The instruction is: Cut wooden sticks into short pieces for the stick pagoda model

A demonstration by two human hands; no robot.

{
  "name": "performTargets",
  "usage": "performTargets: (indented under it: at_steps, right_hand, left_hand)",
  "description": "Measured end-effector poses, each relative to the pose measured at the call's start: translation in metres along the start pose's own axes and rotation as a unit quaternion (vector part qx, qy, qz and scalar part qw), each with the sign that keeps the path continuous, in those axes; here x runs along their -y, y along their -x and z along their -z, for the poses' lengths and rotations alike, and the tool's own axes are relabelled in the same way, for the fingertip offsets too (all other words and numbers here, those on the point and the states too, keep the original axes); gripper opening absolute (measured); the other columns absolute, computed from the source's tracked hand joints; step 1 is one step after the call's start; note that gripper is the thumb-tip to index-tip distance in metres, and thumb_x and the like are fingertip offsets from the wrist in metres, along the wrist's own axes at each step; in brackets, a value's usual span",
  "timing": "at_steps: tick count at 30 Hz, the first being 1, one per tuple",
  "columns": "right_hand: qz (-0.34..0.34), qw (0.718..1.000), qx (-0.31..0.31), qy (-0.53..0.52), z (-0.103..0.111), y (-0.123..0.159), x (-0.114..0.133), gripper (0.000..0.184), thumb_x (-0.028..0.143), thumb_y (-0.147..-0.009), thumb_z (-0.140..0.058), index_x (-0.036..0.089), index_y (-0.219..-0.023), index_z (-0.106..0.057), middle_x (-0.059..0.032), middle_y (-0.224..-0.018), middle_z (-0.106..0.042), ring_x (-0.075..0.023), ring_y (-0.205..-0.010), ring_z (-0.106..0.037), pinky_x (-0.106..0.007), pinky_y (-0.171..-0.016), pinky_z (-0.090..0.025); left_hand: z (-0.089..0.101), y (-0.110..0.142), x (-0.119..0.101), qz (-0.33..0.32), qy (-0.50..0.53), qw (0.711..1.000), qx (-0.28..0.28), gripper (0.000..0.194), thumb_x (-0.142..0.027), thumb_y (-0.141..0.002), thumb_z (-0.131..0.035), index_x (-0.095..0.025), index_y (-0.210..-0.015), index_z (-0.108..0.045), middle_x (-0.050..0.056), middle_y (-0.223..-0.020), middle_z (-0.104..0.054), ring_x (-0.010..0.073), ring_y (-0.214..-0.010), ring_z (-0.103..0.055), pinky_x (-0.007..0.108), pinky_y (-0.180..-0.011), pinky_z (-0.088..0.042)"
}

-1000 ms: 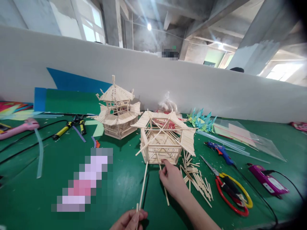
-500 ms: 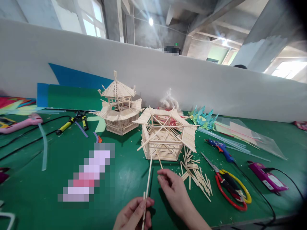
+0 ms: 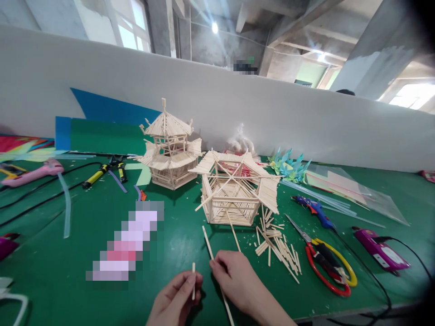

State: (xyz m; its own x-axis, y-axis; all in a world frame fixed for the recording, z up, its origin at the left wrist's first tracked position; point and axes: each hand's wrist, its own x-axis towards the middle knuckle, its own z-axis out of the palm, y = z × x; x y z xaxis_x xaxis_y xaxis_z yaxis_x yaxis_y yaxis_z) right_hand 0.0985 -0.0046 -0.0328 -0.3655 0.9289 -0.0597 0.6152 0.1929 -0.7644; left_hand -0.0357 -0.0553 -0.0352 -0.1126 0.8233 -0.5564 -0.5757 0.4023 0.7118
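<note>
My left hand [image 3: 178, 296] pinches a short wooden stick [image 3: 193, 280] upright between thumb and fingers, at the bottom middle. To its right my right hand [image 3: 238, 278] is closed on a long wooden stick [image 3: 207, 242], which slants from upper left to lower right. Another long stick leans from the half-roofed stick pavilion [image 3: 234, 203] down to the table behind my right hand. That pavilion has an open top with crossed sticks and roof panels along its sides. Beside it lies a heap of short wooden sticks [image 3: 278, 244].
A taller stick pagoda [image 3: 171, 154] stands behind left. Red-and-yellow-handled scissors [image 3: 326, 262], a blue glue gun [image 3: 314, 210] and a purple corded device [image 3: 379, 249] lie right. Pink glue gun [image 3: 37, 174] and yellow-black pliers [image 3: 105, 172] lie left on the green table [image 3: 170, 244].
My right hand has taken hold of the long stick, which has shifted away from my left hand. My left hand has moved slightly left and keeps the short stick.
</note>
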Motion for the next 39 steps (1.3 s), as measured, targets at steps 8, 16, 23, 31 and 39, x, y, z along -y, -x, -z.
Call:
performTargets:
  at_steps: [8, 16, 23, 31, 39]
  right_hand:
    - [0.041, 0.98, 0.008, 0.195, -0.022, -0.029, 0.011, 0.02, 0.029, -0.076, -0.045, 0.017, -0.071, -0.06, -0.009, -0.072, -0.064, -0.0208, -0.066, -0.058, -0.027, -0.057, -0.035]
    - [0.039, 0.98, -0.015, 0.196, -0.019, -0.041, 0.013, 0.017, 0.031, -0.076, -0.05, 0.017, -0.082, -0.057, -0.0063, -0.077, -0.063, -0.0192, -0.068, -0.059, -0.025, -0.058, -0.037]
    - [0.028, 0.995, -0.048, 0.085, 0.008, -0.003, -0.004, 0.02, 0.029, -0.085, -0.035, 0.021, -0.079, -0.053, 0.0022, -0.064, -0.056, -0.0105, -0.056, -0.052, -0.018, -0.05, -0.036]
    - [-0.014, 0.991, -0.127, 0.03, 0.028, 0.026, -0.033, 0.014, 0.026, -0.083, -0.042, 0.02, -0.08, -0.054, -0.001, -0.068, -0.056, -0.0134, -0.061, -0.053, -0.021, -0.056, -0.04]
    - [0.018, 0.954, 0.013, 0.3, 0.006, -0.014, 0.004, 0.019, 0.012, -0.08, -0.042, 0.016, -0.087, -0.058, -0.0101, -0.086, -0.06, -0.0206, -0.074, -0.059, -0.028, -0.061, -0.044]
  left_hand:
    - [0.003, -0.001, -0.01, -0.019, 0.04, 0.999, 0.009, 0.015, -0.028, -0.062, -0.07, -0.014, -0.068, -0.067, 0.0, -0.056, -0.059, 0.0096, -0.053, -0.048, 0.018, -0.051, -0.043]
    - [-0.001, -0.004, -0.011, -0.008, 0.061, 0.998, 0.009, 0.015, -0.022, -0.063, -0.069, -0.01, -0.072, -0.068, 0.003, -0.062, -0.06, 0.0106, -0.058, -0.051, 0.02, -0.055, -0.044]
    - [-0.007, -0.008, -0.011, 0.008, 0.054, 0.997, 0.046, 0.02, -0.026, -0.059, -0.072, -0.01, -0.071, -0.069, -0.001, -0.052, -0.053, 0.0087, -0.051, -0.045, 0.019, -0.049, -0.039]
    - [-0.01, -0.023, -0.004, -0.013, 0.024, 0.998, 0.061, 0.018, -0.025, -0.061, -0.071, -0.012, -0.072, -0.068, -0.003, -0.049, -0.053, 0.0063, -0.047, -0.044, 0.015, -0.045, -0.035]
    - [-0.009, -0.025, -0.009, -0.049, 0.037, 0.998, 0.011, 0.013, -0.021, -0.059, -0.073, -0.013, -0.067, -0.067, -0.003, -0.053, -0.057, 0.0053, -0.047, -0.048, 0.013, -0.046, -0.041]
